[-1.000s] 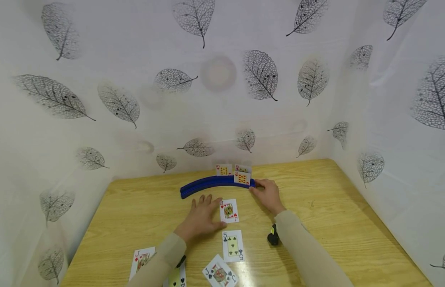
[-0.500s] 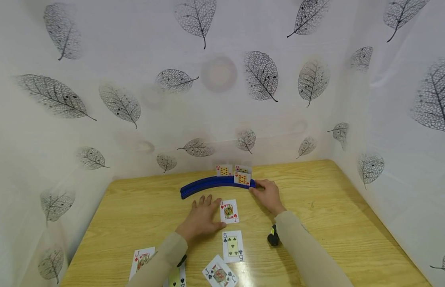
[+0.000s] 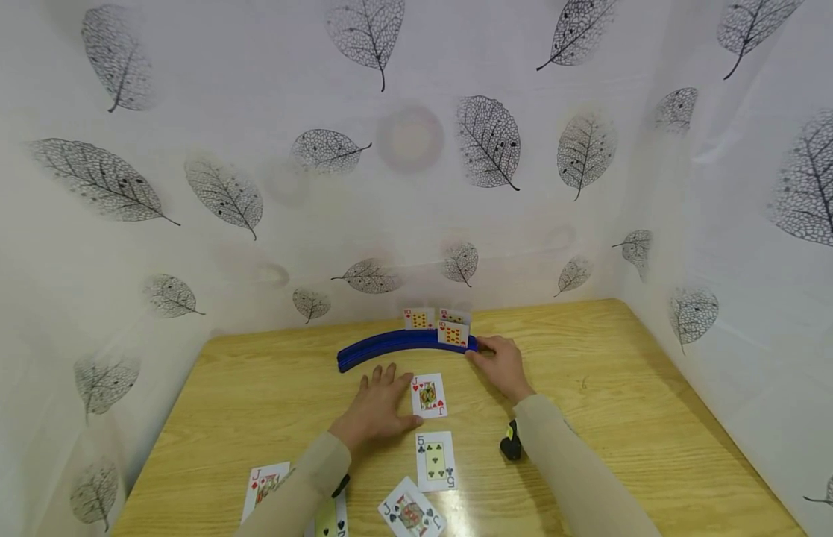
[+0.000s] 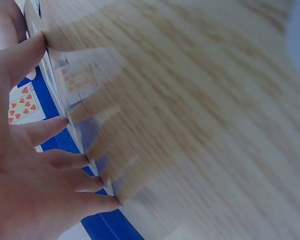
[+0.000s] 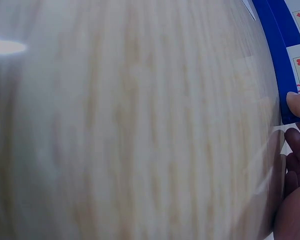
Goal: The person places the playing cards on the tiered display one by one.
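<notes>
A curved blue playing card holder (image 3: 382, 343) lies at the far side of the table. My right hand (image 3: 503, 364) pinches its right end, the thumb against the near side in the right wrist view. Upright in the holder stand a ten of hearts (image 3: 453, 335), a ten of diamonds (image 3: 419, 319) and a partly hidden red card (image 3: 459, 316) behind the ten of hearts. My left hand (image 3: 376, 410) rests on the table with fingers spread, its fingertips down in the left wrist view. Beside it lies a jack of hearts (image 3: 428, 396), which the forefinger and thumb tips reach at the edge.
Nearer on the wooden table (image 3: 617, 373) lie a five of clubs (image 3: 435, 461), a jack of spades (image 3: 411, 511) and a jack of diamonds (image 3: 263, 485). Another black-suit card (image 3: 332, 518) is half hidden under the left forearm. A leaf-patterned curtain (image 3: 416, 224) encloses the table's back and sides.
</notes>
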Demonstrator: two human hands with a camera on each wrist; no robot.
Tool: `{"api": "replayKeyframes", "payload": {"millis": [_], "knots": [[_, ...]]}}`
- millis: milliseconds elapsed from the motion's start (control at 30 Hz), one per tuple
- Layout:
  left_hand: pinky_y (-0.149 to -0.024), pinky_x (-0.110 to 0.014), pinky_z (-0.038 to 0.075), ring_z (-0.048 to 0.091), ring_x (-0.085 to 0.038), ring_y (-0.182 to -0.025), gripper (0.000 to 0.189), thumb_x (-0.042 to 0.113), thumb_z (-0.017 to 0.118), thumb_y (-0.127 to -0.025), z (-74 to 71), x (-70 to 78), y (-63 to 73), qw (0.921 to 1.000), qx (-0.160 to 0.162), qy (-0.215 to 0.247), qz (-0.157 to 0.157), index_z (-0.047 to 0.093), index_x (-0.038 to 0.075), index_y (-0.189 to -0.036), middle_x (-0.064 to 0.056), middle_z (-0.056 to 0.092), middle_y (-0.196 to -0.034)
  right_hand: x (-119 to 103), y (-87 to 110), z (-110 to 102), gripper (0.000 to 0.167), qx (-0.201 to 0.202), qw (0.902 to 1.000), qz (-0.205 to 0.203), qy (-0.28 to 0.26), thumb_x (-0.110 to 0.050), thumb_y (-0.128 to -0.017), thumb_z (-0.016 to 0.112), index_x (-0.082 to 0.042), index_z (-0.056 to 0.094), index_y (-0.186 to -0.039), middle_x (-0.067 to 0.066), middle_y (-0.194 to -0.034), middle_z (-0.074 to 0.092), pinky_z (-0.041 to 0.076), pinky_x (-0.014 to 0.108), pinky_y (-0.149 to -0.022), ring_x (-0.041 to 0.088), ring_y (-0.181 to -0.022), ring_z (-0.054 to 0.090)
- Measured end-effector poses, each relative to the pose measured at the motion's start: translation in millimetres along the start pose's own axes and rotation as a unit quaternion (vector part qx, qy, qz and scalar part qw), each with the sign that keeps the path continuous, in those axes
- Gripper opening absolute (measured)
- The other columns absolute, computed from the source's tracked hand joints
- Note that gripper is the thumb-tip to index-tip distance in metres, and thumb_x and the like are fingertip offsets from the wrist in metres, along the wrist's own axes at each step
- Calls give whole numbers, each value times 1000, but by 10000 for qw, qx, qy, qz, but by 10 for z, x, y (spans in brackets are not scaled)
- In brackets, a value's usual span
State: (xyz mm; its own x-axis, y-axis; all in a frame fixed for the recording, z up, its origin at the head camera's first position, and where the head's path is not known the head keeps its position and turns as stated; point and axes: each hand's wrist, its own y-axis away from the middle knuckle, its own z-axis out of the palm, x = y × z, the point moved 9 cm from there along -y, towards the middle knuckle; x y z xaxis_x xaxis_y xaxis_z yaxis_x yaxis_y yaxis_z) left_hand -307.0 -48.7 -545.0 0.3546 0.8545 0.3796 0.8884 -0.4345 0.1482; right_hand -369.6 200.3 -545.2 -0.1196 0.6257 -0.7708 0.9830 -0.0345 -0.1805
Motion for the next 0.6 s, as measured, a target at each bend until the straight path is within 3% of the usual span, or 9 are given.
{"api": "replayKeyframes", "payload": {"millis": [600], "knots": [[-127, -71, 19, 24, -53, -157, 87, 55, 81, -88, -52, 40, -19, 9997, 8, 223, -20, 47, 14, -157, -26, 31, -169, -5, 1, -1, 43, 21, 10000, 7, 1, -22, -95, 80, 3, 71, -130, 20, -120, 75, 47, 54, -104, 38, -114, 61]]}}
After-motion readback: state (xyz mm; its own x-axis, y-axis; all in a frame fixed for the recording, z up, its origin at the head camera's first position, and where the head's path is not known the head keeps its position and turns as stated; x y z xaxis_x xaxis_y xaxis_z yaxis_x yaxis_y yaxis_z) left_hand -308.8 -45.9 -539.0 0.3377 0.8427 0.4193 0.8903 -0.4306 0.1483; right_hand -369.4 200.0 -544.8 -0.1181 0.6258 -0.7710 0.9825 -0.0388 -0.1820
